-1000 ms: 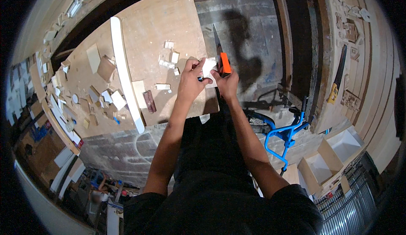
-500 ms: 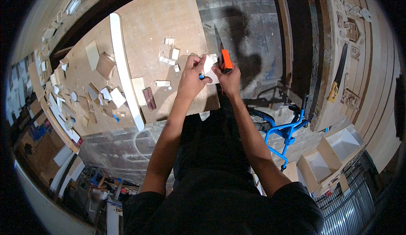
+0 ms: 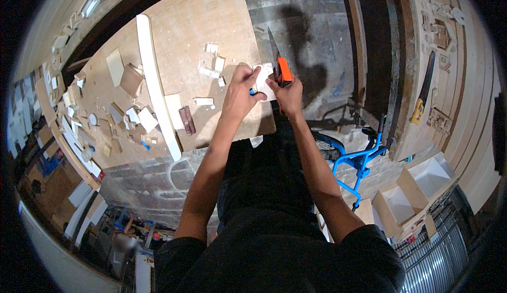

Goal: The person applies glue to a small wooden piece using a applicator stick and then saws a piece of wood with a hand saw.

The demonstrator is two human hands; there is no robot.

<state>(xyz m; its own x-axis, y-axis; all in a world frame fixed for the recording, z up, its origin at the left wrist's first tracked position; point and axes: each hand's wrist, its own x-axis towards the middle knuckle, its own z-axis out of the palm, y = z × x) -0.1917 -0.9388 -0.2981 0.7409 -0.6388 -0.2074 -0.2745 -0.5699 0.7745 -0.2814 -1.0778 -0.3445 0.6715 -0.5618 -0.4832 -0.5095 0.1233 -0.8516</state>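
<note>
Over the right edge of the plywood tabletop, my left hand pinches a small flat pale wood piece by its left side. Something small and blue shows by its thumb; I cannot make out what it is. My right hand is closed around the orange handle of a handsaw, and its thumb rests at the wood piece's right side. The saw's dark blade points away from me, beside the piece. Several small wood offcuts lie just left of my hands.
A long white curved strip crosses the tabletop, with scattered scraps to its left and a brown block beside it. A blue tubular metal frame stands at right, near another handsaw and open wooden boxes.
The orange saw handle has shifted slightly away from me and to the right, with my right hand. My left hand still pinches the wood piece, nearly unmoved.
</note>
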